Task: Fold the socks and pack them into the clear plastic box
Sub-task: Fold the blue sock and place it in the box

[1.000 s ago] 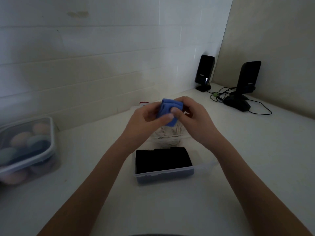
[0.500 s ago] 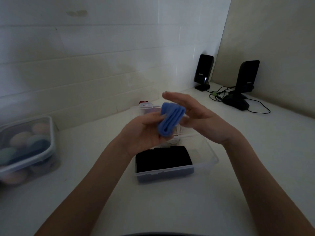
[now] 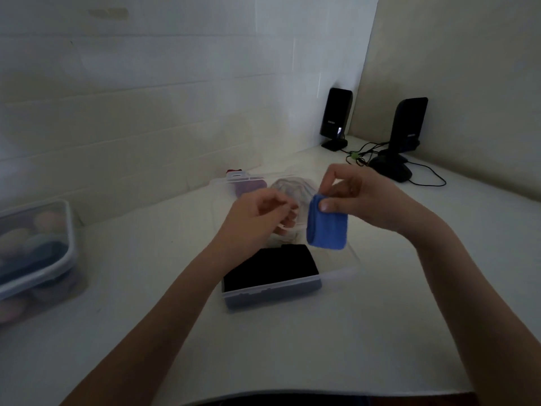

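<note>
My right hand (image 3: 363, 197) pinches a folded blue sock (image 3: 327, 227) by its top edge, and the sock hangs above the far right part of the clear plastic box (image 3: 272, 291). A folded black sock (image 3: 272, 266) fills the near end of the box. Beside the blue sock, my left hand (image 3: 257, 218) is loosely curled with nothing in it. Light-coloured socks (image 3: 294, 187) lie behind the hands, partly hidden.
A lidded plastic container (image 3: 35, 253) of coloured socks stands at the left. A clear lid with a red piece (image 3: 237, 175) lies near the wall. Two black speakers (image 3: 336, 118) (image 3: 407, 127) and a cable (image 3: 424, 174) occupy the back right corner.
The blue sock has passed from my left hand to my right hand. It has moved right and down toward the box, and my left hand has let go.
</note>
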